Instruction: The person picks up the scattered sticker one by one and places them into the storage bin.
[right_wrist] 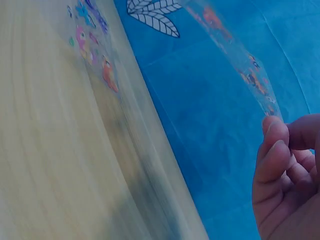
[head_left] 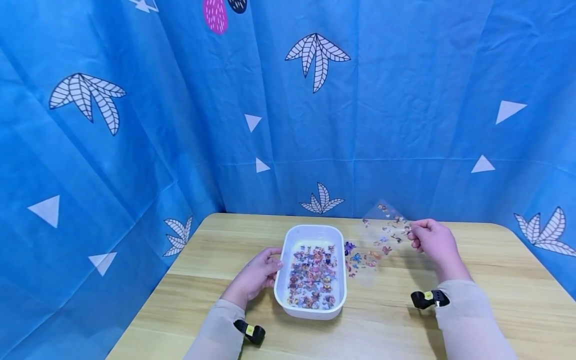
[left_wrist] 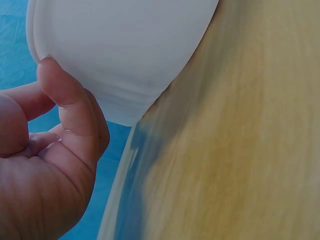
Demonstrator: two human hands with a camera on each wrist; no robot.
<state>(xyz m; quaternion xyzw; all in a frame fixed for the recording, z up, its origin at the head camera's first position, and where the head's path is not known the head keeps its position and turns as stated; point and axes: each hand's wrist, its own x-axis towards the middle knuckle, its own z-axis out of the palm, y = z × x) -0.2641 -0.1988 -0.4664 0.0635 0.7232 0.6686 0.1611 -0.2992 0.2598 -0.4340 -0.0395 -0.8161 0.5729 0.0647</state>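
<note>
My left hand (head_left: 257,272) grips the left side of a white plastic tray (head_left: 279,295), the thumb at its rim; in the left wrist view the tray's pale outer wall (left_wrist: 125,45) fills the top. Inside the tray lie many small cartoon stickers (head_left: 315,275). To the right, my right hand (head_left: 434,242) pinches the corner of a clear sticker sheet (head_left: 387,227) printed with small colourful figures, raised above the table. The right wrist view has this sheet (right_wrist: 255,75) edge-on between thumb and fingers. Another clear sticker sheet (head_left: 357,258) lies on the table just right of the tray.
A light wood table (head_left: 387,325) runs under everything, with rounded far corners. Blue curtains (head_left: 405,100) patterned with white leaves and triangles hang behind it and to the sides. Each wrist wears a black strap camera, such as the right one (head_left: 429,299).
</note>
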